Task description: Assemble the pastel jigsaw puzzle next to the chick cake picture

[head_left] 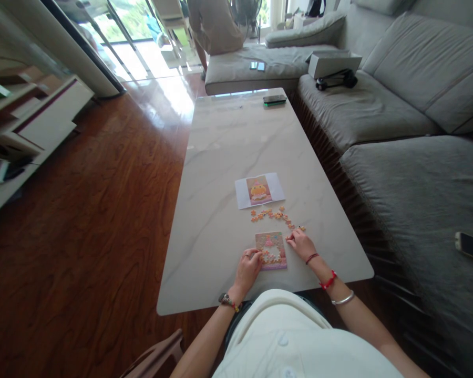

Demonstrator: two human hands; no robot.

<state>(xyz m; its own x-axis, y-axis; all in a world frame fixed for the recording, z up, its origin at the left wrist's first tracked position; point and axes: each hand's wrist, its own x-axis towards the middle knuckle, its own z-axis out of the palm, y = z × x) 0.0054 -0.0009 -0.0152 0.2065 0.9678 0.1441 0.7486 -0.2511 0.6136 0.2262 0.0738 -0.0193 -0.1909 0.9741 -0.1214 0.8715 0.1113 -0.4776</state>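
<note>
Here, a small puzzle board (271, 250) lies on the marble bench (220, 157), partly filled with pieces. The left hand (247, 268) rests curled on its edge; the right hand (301, 243) pinches a loose piece (288, 239) beside it.

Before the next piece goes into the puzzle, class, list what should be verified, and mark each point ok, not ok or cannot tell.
1. Left hand steadies the puzzle board at its left edge: ok.
2. Right hand at the board's right edge, fingers on a small piece: cannot tell whether it is gripped.
3. Loose pieces lie just beyond the board, close to both hands: ok.
4. Reference picture lies flat, face up, uncovered: ok.
5. Board lies fully on the marble table, though near its front edge: ok.
6. Which gap the piece fits: cannot tell, too small.
</note>
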